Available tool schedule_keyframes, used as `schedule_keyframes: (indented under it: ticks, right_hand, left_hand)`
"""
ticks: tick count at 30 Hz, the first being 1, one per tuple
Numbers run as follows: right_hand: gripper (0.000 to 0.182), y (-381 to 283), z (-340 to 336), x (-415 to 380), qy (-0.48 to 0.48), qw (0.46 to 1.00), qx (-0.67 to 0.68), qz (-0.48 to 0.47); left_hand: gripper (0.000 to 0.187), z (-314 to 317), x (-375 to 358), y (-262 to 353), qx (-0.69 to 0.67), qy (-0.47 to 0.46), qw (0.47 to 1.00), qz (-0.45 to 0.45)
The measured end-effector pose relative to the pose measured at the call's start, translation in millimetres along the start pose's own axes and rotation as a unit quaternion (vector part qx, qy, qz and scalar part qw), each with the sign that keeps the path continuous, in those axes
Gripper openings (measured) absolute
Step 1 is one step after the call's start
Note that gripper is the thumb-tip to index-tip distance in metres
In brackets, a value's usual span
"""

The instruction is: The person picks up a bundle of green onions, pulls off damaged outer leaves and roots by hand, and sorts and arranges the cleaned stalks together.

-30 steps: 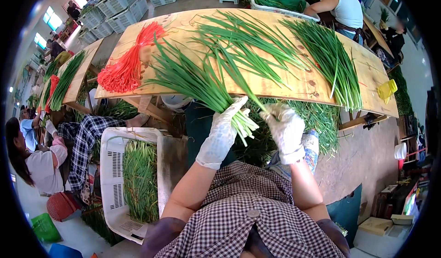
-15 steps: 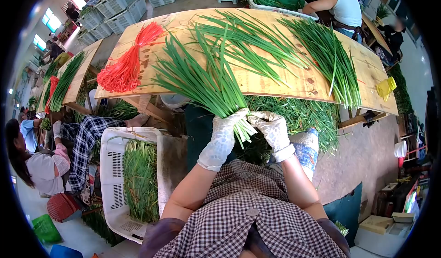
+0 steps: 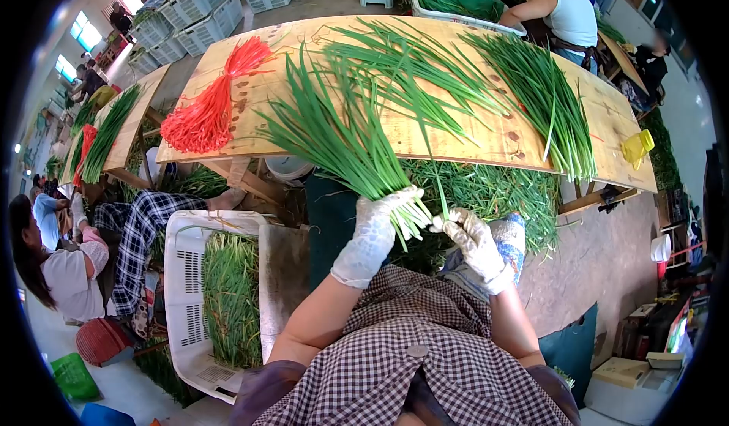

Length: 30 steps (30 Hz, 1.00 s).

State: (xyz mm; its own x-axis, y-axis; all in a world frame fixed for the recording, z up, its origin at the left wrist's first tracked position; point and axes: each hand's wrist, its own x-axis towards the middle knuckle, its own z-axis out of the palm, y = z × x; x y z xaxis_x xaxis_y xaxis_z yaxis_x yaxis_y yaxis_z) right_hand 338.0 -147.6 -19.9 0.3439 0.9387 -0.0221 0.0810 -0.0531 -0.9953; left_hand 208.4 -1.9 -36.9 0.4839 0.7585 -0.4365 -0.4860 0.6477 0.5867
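My gloved left hand [image 3: 372,232] is closed round the lower end of a bunch of garlic chives [image 3: 334,134]. Its pale cut ends poke out beside my fingers, and the leaves fan up and left over the table edge. To the right, my gloved right hand [image 3: 472,244] is closed in a pinch at the base of a single garlic chive [image 3: 439,187], which stands apart from the bunch. Beyond, loose garlic chives [image 3: 433,65] lie spread on the wooden table [image 3: 258,115], and a thick pile of chives [image 3: 543,96] lies at its right.
Red ties [image 3: 205,115] lie at the table's left, a yellow object [image 3: 637,147] at its right end. A white crate [image 3: 186,304] of greens stands at my left. Leaf scraps [image 3: 501,194] cover the floor under the table. Co-workers sit left and at the back.
My right hand has drawn away from the bunch, to the right and slightly down, with one chive in its fingers. My left hand keeps its hold and has barely moved.
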Motion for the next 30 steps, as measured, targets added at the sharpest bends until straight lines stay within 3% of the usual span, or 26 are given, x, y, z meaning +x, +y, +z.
schedule_keyframes:
  ticks: [2, 4, 5, 6, 7, 8, 9, 10, 11, 12, 14, 15, 18, 20, 22, 23, 25, 26, 27, 29, 30]
  right_hand:
    - [0.016, -22.1, -8.9, -16.6, -0.062, 0.998, 0.015, 0.027]
    - [0.018, -10.8, -22.8, -25.5, -0.218, 0.969, -0.007, 0.116]
    - [0.018, -18.2, -27.4, -29.4, -0.246, 0.919, -0.251, 0.177]
    - [0.020, 15.9, -37.6, -34.1, -0.282, 0.821, -0.478, 0.136]
    - [0.022, -0.2, -36.1, -31.2, -0.203, 0.815, -0.538, 0.075]
    - [0.025, -19.8, -31.7, -26.2, -0.124, 0.797, -0.590, 0.017]
    - [0.026, -26.3, -28.5, -14.2, -0.036, 0.879, -0.474, 0.033]
    - [0.026, -35.1, -27.3, 1.7, 0.049, 0.897, -0.439, -0.014]
    - [0.027, -43.9, -26.1, 17.6, 0.130, 0.904, -0.401, -0.068]
    - [0.026, -53.7, -26.4, 33.2, 0.203, 0.853, -0.445, -0.182]
    - [0.020, -57.6, -28.0, 65.8, 0.270, 0.792, -0.514, -0.190]
    - [0.020, -60.9, -24.4, 77.9, 0.270, 0.781, -0.542, -0.152]
    - [0.020, -41.0, -26.1, 113.3, 0.237, 0.686, -0.679, -0.114]
    - [0.020, -45.7, -16.7, 107.9, 0.253, 0.684, -0.666, -0.154]
    - [0.018, -68.2, 6.8, 80.3, 0.212, 0.874, -0.436, -0.005]
    - [0.018, -37.2, 6.0, 78.0, 0.163, 0.908, -0.382, -0.055]
    - [0.016, -37.4, 15.4, 51.0, 0.028, 0.954, -0.251, -0.163]
    - [0.017, -41.8, 17.2, 44.0, 0.013, 0.942, -0.308, -0.132]
    - [0.018, -45.3, 15.4, 43.9, 0.072, 0.924, -0.356, -0.121]
    - [0.023, -69.6, 9.5, 55.1, 0.209, 0.879, -0.427, -0.043]
    - [0.022, -62.7, -2.7, 68.5, 0.289, 0.790, -0.524, -0.135]
  left_hand:
    - [0.023, 5.0, -1.2, 12.4, -0.002, 0.014, 0.999, 0.037]
    - [0.022, -1.0, 2.0, 30.0, -0.001, -0.012, 0.998, 0.057]
    - [0.028, -6.4, 0.0, 36.7, -0.048, -0.091, 0.992, 0.066]
    - [0.033, -7.0, -5.5, 44.4, -0.095, -0.171, 0.978, 0.074]
    - [0.046, -4.3, -11.8, 52.1, -0.104, -0.179, 0.976, 0.069]
    - [0.053, 9.0, -35.0, 71.9, -0.130, -0.290, 0.947, 0.041]
    - [0.055, 17.0, -45.6, 81.3, -0.149, -0.338, 0.928, 0.045]
    - [0.057, 25.2, -53.6, 87.5, -0.167, -0.385, 0.906, 0.051]
    - [0.046, 36.7, -63.5, 92.6, -0.151, -0.342, 0.926, 0.049]
    - [0.046, 33.4, -57.1, 86.7, -0.151, -0.344, 0.925, 0.049]
    - [0.028, 16.7, -32.2, 67.7, -0.121, -0.241, 0.963, -0.006]
    - [0.015, 15.4, -28.6, 59.7, -0.099, -0.178, 0.979, -0.026]
    - [0.011, 5.7, -19.0, 36.3, -0.069, -0.151, 0.985, -0.048]
    - [0.009, -5.6, -5.4, 25.8, -0.050, -0.111, 0.991, -0.061]
    - [0.011, 7.0, -5.4, 24.8, -0.022, -0.038, 0.998, -0.049]
    - [0.016, 4.5, -4.9, 24.5, -0.030, -0.099, 0.994, -0.027]
    - [0.027, 10.0, -1.3, 22.8, -0.019, -0.094, 0.995, -0.037]
    - [0.030, 13.8, -2.9, 23.5, -0.005, -0.099, 0.994, -0.044]
    - [0.034, 18.7, -4.3, 25.0, 0.019, -0.043, 0.998, -0.047]
    - [0.035, 5.7, 5.7, 16.8, -0.031, -0.098, 0.994, -0.033]
    - [0.035, 8.2, -0.2, 17.8, -0.054, -0.122, 0.991, -0.009]
